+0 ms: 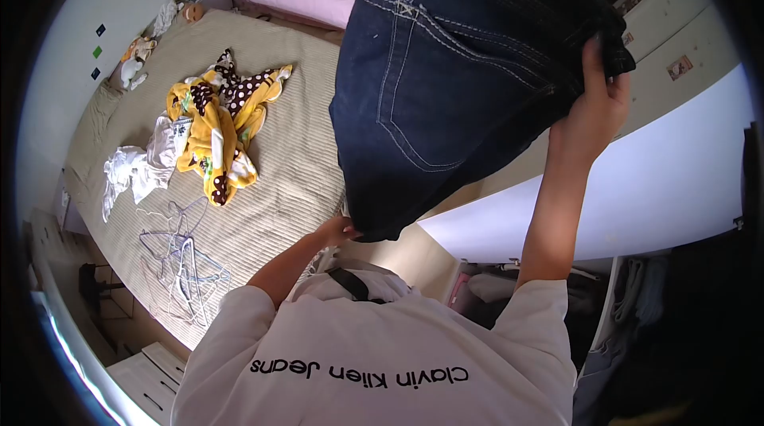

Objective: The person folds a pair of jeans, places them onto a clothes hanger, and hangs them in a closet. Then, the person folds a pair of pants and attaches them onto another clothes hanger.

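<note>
"Dark-blue denim garment with white stitching (454, 104): where?"
"Held up beside the beige ribbed bed (298, 140); right hand (595, 112) gripping an upper edge, left hand (337, 230) pinching the bottom."
"Beyond?"
"Yellow-and-brown patterned clothing (208, 136) and thin pale hangers (189, 246) on the bed."

Illumination is bright over the bedspread (306, 100), uneven elsewhere; the recess (684, 322) at lower right lies in near-black shadow. Bluish-white glare runs along the lower left edge. Barrel distortion bends the periphery; corners are black. Stitching on the dark jeans (454, 100) resolves sharply.
</note>
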`<state>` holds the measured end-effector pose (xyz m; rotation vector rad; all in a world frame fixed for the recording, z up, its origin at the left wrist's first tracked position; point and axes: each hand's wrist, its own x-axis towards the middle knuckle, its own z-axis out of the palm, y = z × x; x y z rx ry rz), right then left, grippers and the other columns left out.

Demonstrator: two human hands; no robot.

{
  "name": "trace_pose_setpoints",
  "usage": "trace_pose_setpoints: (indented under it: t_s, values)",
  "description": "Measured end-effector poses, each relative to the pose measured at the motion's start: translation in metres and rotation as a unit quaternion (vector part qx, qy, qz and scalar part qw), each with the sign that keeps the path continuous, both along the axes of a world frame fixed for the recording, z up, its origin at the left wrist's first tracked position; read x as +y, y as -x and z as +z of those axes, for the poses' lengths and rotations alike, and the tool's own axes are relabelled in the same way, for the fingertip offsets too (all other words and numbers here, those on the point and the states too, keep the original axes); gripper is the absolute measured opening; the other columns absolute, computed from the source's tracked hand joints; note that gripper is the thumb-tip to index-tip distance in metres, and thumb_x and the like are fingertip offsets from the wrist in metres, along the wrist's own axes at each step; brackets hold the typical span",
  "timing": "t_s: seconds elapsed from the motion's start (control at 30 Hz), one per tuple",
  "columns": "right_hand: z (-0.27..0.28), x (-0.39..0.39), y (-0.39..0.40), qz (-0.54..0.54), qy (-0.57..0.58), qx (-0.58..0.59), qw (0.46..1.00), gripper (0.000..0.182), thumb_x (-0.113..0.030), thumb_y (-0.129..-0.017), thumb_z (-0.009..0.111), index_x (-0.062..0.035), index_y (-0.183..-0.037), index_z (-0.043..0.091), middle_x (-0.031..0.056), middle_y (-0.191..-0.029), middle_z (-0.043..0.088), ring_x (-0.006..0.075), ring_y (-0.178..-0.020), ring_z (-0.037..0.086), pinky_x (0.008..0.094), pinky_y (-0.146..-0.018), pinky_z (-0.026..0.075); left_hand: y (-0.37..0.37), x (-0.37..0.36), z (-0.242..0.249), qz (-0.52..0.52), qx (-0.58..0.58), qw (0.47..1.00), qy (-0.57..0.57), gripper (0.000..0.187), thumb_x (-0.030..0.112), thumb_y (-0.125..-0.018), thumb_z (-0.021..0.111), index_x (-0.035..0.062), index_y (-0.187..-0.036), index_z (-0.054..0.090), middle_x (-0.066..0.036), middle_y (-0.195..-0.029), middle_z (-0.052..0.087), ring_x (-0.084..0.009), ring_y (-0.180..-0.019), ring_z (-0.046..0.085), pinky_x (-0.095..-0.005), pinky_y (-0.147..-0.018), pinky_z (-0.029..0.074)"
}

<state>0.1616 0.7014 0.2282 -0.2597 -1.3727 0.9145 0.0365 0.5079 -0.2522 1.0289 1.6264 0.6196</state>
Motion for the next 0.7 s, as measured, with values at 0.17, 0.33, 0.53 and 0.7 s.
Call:
trace_pose_setpoints:
  t_s: [0.17, 0.33, 0.53, 0.7]
  values:
    - [0.007, 0.024, 0.003, -0.013, -0.05, 0.001, 0.999, 0.013, -0.007, -0.085, 0.065, -0.0016, -0.097, 0.066, 0.003, -0.091, 0.064, 0.0093, -0.086, 0.057, 0.0217, -0.081, 0.044, 0.002, -0.011, 0.049, 0.083, 0.041, 0.995, -0.049, 0.023, 0.025, -0.085, 0.062, 0.0057, -0.096, 0.067, -0.011, -0.103, 0.061, -0.0264, -0.095, 0.059, -0.0361, -0.078, 0.046]
    - [0.008, 0.057, -0.004, -0.041, -0.045, 0.003, 0.998, 0.015, -0.008, -0.085, 0.065, -0.0008, -0.099, 0.065, 0.0032, -0.09, 0.064, 0.0083, -0.085, 0.056, 0.0215, -0.078, 0.043, 0.059, -0.042, 0.007, 0.182, 0.162, 0.935, -0.259, 0.016, 0.012, -0.086, 0.058, 0.0035, -0.099, 0.063, -0.011, -0.101, 0.061, -0.0263, -0.097, 0.058, -0.0342, -0.083, 0.046]
    - [-0.02, 0.054, 0.017, 0.013, 0.016, -0.02, 1.0, 0.021, -0.008, -0.083, 0.067, 0.0002, -0.102, 0.064, 0.0046, -0.095, 0.064, 0.0098, -0.087, 0.056, 0.0211, -0.082, 0.042, 0.029, -0.05, -0.002, 0.145, 0.25, 0.957, 0.035, 0.023, 0.023, -0.086, 0.057, 0.0055, -0.1, 0.057, -0.018, -0.097, 0.062, -0.0363, -0.096, 0.058, -0.043, -0.081, 0.045]
    - [-0.019, 0.04, 0.038, 0.078, 0.063, 0.003, 0.995, 0.024, -0.005, -0.082, 0.067, 0.0024, -0.104, 0.063, 0.0052, -0.1, 0.063, 0.0102, -0.092, 0.056, 0.0228, -0.084, 0.042, 0.078, -0.054, -0.014, 0.279, 0.204, 0.932, -0.111, 0.062, 0.028, -0.071, 0.078, 0.0054, -0.12, 0.047, -0.014, -0.122, 0.051, -0.0287, -0.115, 0.05, -0.0352, -0.095, 0.042]
